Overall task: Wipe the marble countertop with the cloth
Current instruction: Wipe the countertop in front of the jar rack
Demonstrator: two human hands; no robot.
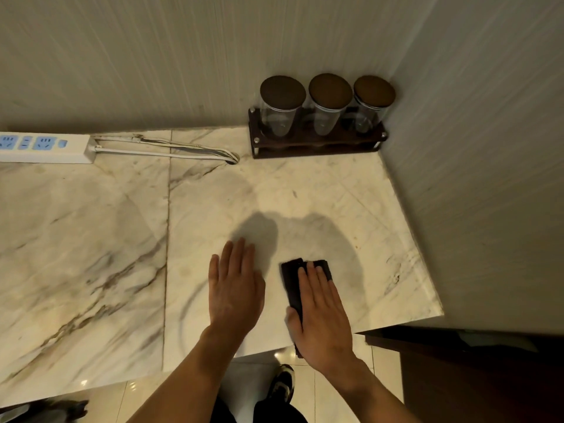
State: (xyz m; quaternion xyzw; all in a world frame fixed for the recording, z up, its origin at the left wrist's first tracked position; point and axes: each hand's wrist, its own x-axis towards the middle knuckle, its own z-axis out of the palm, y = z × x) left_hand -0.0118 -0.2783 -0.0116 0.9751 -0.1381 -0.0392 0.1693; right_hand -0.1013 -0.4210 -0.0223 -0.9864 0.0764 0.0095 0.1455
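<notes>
Fingers of R hand flat on cloth, long axis running away.

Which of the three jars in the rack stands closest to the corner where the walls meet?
The rightmost jar, at the end of the rack by the right-hand wall; the other two stand farther left.

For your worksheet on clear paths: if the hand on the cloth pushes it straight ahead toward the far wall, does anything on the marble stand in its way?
Nothing until the back corner. The right hand presses the dark cloth flat on the countertop, with bare marble ahead. Only the jar rack at the wall blocks the far end; the power strip lies off to the left.
</notes>
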